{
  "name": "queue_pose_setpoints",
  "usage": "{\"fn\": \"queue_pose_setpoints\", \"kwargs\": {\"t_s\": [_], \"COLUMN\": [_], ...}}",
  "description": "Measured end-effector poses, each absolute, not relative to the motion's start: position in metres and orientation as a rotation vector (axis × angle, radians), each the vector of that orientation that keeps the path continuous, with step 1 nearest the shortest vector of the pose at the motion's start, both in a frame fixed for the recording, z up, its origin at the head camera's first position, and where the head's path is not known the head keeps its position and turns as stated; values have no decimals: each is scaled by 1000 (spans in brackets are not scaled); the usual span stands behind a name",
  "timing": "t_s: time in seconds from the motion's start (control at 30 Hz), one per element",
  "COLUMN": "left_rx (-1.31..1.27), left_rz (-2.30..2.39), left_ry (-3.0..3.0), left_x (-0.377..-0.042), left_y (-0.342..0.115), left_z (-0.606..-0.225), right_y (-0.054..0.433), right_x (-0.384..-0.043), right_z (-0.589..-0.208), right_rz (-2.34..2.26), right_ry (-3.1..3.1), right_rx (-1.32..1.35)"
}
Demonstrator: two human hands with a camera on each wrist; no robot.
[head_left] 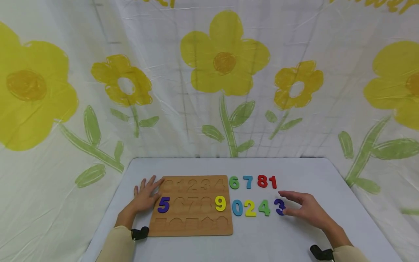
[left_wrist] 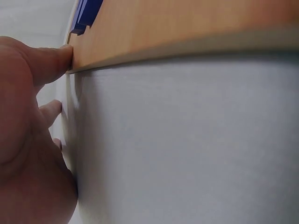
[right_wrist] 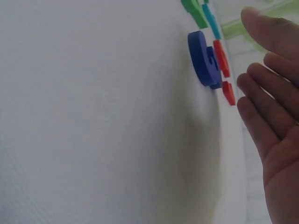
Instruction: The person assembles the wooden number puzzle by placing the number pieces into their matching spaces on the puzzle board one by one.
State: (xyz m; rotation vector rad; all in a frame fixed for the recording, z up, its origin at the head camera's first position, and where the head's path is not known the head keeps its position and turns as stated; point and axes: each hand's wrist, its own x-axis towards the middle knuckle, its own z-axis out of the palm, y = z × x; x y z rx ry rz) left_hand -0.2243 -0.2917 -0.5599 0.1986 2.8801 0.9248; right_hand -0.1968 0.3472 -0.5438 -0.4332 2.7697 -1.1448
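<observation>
Crinkly white curtain [head_left: 196, 127] with big yellow flowers [head_left: 229, 32] hangs behind a white table [head_left: 268, 240]. Left hand [head_left: 143, 199] is splayed, thumb against the flat wooden board [head_left: 190, 233], gripping nothing; its wrist view gets the pale side edge up close. Carved number slots [head_left: 192, 185] only show from the head cam. Right hand [head_left: 309, 209] is empty, thumb and fingers well apart, by the chunky purple 3 [right_wrist: 199, 58] on the table. Head cam looks like touching, right wrist shows a gap lol.
</observation>
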Motion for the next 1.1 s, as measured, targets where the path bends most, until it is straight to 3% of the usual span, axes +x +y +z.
{"fn": "queue_pose_setpoints", "kwargs": {"t_s": [1.1], "left_rx": [152], "left_rz": [849], "left_ry": [2839], "left_x": [-227], "left_y": [-291], "left_z": [-562], "right_y": [342], "right_x": [-192], "right_z": [-564], "right_rz": [-1037], "right_ry": [2860], "right_rx": [-358]}}
